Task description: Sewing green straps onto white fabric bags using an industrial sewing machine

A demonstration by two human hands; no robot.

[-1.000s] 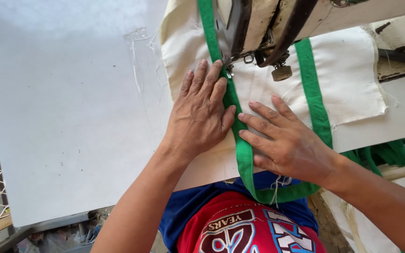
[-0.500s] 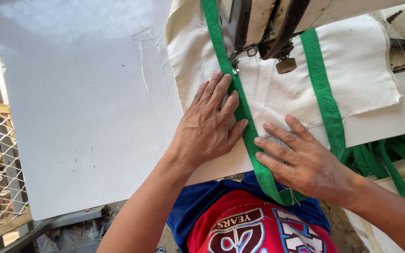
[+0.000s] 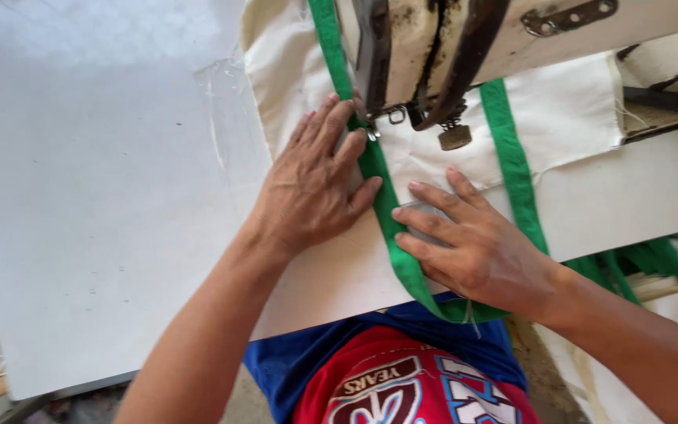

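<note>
We note both hands flat on the cream canvas panel at the sewing machine head. Our left hand presses with fingers spread, tips just beside the presser foot. Our right hand lies with fingers loosely together across the green webbing strap. Against half a second ago, the left hand sits closer to the foot and the strap has fed further under it: stitching along the strap appears to be advancing. The white table carries the panel.
</note>
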